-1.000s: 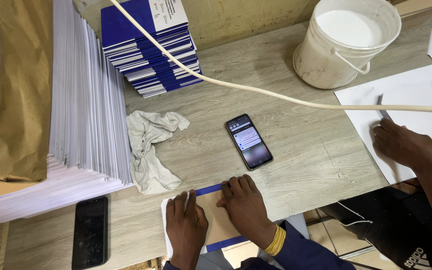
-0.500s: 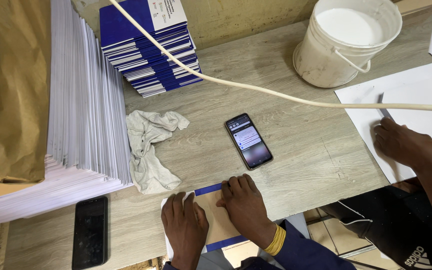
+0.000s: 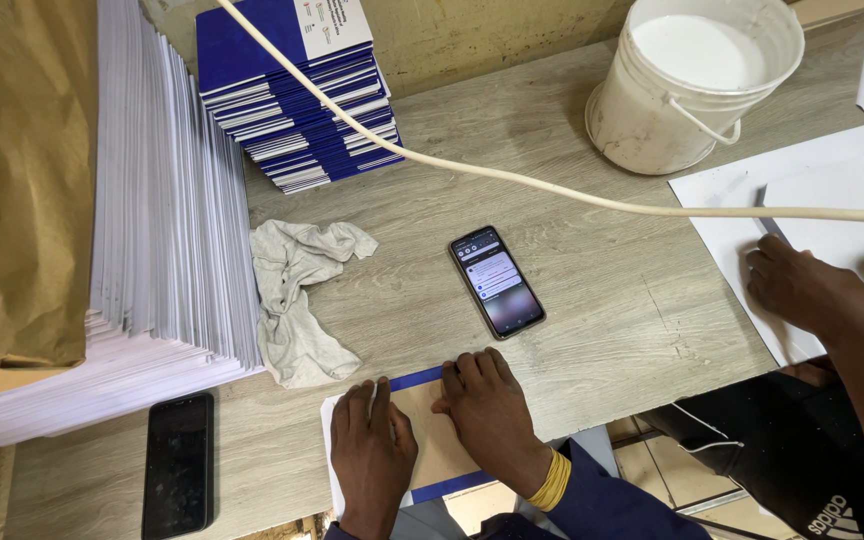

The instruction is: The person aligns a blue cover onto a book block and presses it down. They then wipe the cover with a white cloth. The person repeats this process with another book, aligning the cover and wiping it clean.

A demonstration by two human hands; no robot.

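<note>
Head view: my left hand (image 3: 372, 455) and right hand (image 3: 487, 410) lie flat, fingers spread, gripping nothing, pressing the brown board (image 3: 432, 430) at the table's (image 3: 602, 290) near edge; I judge even pressure outward from the middle serves best; board is tan, blue-edged, on white paper; phone (image 3: 497, 280) just beyond.
</note>
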